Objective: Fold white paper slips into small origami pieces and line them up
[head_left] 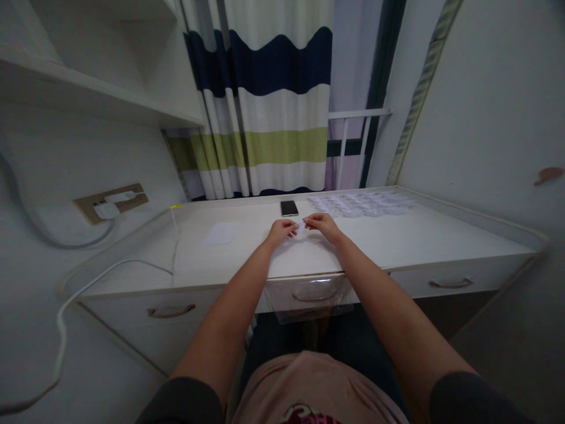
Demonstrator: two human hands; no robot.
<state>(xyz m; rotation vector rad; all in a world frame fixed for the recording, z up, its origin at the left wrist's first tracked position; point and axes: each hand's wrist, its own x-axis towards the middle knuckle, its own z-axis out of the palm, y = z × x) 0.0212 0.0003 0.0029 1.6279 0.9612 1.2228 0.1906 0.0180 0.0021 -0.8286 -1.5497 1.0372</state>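
Between my two hands, just above the white desk (247, 259), is a small whitish, partly see-through piece (301, 228), too small to name for sure. My left hand (283, 231) pinches its left side with the fingertips. From the other side my right hand (322, 225) pinches at its upper right edge. Just behind my hands a dark phone (289, 208) lies flat. A stack of white paper or a thin white sheet (223, 232) rests to the left. Many small whitish, translucent pieces (362, 204) are spread in rows at the back right.
A clear plastic bag or sheet (304, 297) hangs at the desk's front edge, over the middle drawer. A white cable (145, 262) runs across the left end of the desk. Plugs sit in a wall socket (110, 203) at left. A striped curtain (282, 112) hangs behind the desk.
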